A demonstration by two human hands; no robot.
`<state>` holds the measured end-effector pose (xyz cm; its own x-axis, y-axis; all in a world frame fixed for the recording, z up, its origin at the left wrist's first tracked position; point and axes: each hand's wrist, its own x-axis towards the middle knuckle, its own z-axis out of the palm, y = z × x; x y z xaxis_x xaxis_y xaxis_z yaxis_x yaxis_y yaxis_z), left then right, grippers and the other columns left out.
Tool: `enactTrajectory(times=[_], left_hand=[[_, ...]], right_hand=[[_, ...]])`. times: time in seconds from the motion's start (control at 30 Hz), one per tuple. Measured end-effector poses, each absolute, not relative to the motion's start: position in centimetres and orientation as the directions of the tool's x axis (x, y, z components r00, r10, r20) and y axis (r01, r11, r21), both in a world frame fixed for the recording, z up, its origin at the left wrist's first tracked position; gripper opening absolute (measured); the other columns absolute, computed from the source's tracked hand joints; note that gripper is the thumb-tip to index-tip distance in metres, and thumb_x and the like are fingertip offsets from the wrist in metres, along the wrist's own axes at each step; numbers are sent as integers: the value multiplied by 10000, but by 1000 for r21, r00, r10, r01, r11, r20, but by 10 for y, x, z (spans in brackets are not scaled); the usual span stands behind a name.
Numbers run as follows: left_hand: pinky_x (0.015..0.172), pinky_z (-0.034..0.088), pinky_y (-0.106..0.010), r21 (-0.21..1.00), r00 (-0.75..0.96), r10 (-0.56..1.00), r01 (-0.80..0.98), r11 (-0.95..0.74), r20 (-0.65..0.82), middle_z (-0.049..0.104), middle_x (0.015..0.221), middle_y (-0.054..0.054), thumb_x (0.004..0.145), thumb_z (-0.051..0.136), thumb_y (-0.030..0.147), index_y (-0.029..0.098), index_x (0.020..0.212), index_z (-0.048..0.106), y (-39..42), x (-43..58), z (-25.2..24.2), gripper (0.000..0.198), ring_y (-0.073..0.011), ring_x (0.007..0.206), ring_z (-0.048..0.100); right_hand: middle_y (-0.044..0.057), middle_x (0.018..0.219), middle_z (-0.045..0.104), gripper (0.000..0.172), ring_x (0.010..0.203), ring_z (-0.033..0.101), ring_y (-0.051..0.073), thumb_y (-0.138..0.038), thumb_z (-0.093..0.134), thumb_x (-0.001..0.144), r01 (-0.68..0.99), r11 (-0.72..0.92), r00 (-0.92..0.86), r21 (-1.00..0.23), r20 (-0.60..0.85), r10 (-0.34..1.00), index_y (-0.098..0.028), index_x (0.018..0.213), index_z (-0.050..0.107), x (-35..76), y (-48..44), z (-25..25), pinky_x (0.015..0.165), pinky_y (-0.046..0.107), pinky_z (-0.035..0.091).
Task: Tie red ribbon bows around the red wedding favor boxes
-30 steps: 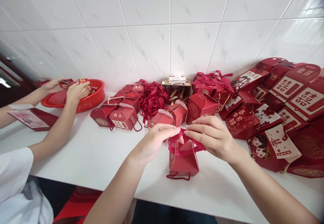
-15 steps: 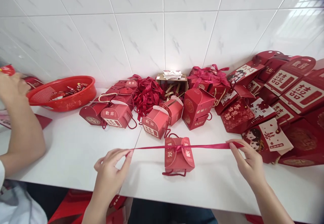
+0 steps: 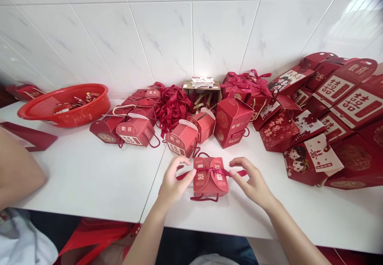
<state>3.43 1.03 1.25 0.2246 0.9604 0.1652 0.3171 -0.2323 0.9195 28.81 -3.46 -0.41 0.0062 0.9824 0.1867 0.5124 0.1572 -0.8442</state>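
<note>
A small red gift box [image 3: 209, 183] with gold characters lies in front of me, with dark red cord handles at its near and far sides. Across its top runs a red ribbon [image 3: 220, 171], knotted in the middle. My left hand [image 3: 177, 179] is at the box's left side, fingers apart, its thumb tip by the ribbon at the box edge. On the other side my right hand [image 3: 250, 181] curves over the ribbon's right end, thumb and fingers apart. Whether either thumb touches the ribbon I cannot tell.
Behind are several red boxes [image 3: 182, 137], a heap of red ribbons [image 3: 173, 107] and a cardboard box [image 3: 189, 85]. A large pile of red boxes [image 3: 341, 161] stands right. At left are a red plastic basket [image 3: 74, 117] and another person's arm [image 3: 20, 169].
Both hands have come inward from the stretched ribbon ends to the box's sides. The ribbon is no longer pulled out straight. The other person's arm has moved lower at the left.
</note>
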Motion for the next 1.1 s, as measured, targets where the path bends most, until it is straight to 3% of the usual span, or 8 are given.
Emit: enactTrajectory(times=[0.17, 0.3, 0.5, 0.63, 0.73, 0.9, 1.0, 1.1], left_hand=[[931, 438, -342, 919, 289, 951, 338, -204, 105, 519, 1054, -41, 815, 579, 229, 225, 944, 525, 12, 56, 11, 139, -199, 1050, 540], [749, 472, -289, 955, 290, 956, 293, -44, -45, 530, 981, -16, 822, 593, 294, 240, 1015, 429, 13, 51, 6, 258, -169, 877, 552], [625, 387, -256, 884, 380, 912, 466, -44, -155, 449, 691, 37, 820, 592, 486, 201, 693, 405, 18, 41, 14, 363, -130, 663, 458], [570, 320, -253, 749, 239, 969, 654, -108, -69, 367, 621, 58, 722, 667, 553, 211, 641, 329, 17, 37, 22, 487, -119, 599, 375], [560, 313, -254, 719, 227, 972, 685, -116, -59, 350, 611, 61, 721, 658, 578, 216, 641, 302, 15, 37, 22, 514, -117, 584, 353], [663, 424, -278, 805, 244, 968, 585, -101, -56, 501, 762, 29, 781, 636, 532, 223, 791, 429, 8, 39, 12, 372, -153, 704, 492], [839, 467, -336, 834, 181, 979, 523, -175, 91, 548, 1063, -35, 775, 679, 440, 246, 1075, 450, 3, 41, 6, 424, -204, 955, 550], [978, 420, -394, 791, 179, 940, 507, -342, 292, 526, 1167, -63, 797, 667, 331, 253, 1128, 464, 0, 45, 9, 396, -239, 1122, 515]], right_hand=[[27, 977, 539, 287, 777, 563, 153, -420, 613, 868, 372, 121, -103, -920, 89, 991, -228, 1007, 451, 263, -28, -2, 704, 300, 478], [-42, 778, 476, 362, 613, 445, 109, -478, 630, 843, 216, -8, -84, -976, -26, 996, -238, 919, 369, 260, -25, -7, 550, 239, 383], [-53, 629, 393, 412, 585, 331, 97, -534, 615, 830, 400, -49, -177, -915, -129, 976, -196, 688, 428, 273, -17, 1, 537, 240, 285], [-60, 554, 313, 492, 553, 257, 89, -546, 642, 797, 480, -48, -142, -876, -132, 981, -191, 562, 394, 288, -15, 5, 508, 247, 228], [-52, 551, 357, 443, 551, 275, 92, -537, 663, 784, 489, -40, -149, -871, -129, 980, -177, 590, 494, 298, -16, 9, 505, 245, 243], [-8, 681, 533, 372, 598, 433, 109, -545, 602, 837, 455, -47, -270, -889, -189, 944, -176, 800, 628, 306, -19, 17, 542, 229, 375], [22, 769, 581, 377, 650, 515, 123, -547, 613, 821, 422, -127, -283, -898, -264, 922, -171, 797, 639, 309, -22, 20, 557, 225, 449], [24, 767, 581, 359, 623, 524, 118, -520, 628, 813, 387, -155, -272, -909, -273, 923, -165, 767, 656, 313, -25, 23, 538, 231, 461]])
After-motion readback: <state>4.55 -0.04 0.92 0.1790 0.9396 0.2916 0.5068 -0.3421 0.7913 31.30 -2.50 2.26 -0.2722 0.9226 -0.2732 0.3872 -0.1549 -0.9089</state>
